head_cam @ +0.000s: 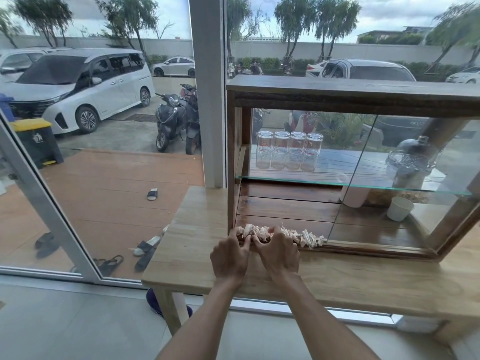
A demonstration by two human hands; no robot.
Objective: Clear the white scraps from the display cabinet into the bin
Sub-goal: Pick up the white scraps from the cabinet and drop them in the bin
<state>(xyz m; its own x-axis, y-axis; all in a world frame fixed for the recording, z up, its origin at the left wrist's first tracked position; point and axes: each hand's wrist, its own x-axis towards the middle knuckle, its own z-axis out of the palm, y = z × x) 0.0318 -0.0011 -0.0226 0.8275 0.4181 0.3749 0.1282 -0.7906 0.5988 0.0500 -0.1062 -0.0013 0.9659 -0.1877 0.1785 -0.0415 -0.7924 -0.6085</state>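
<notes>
A row of white scraps [306, 236] lies along the front edge of the wooden display cabinet [350, 89], on its bottom shelf at the open left side. My left hand [230, 258] and my right hand [279, 254] rest side by side at that edge, fingers curled into the left part of the row. Whether either hand grips scraps is hidden by the fingers. The cabinet stands on a pale wooden table [189, 250]. No indoor bin is in view.
A sliding glass door [389, 203] covers the cabinet's right half. Several upturned glasses [289, 150] and a glass dome [410, 162] stand on the glass shelf, white cups [400, 207] below. A big window is at the left; outside stands a yellow-lidded bin [39, 141].
</notes>
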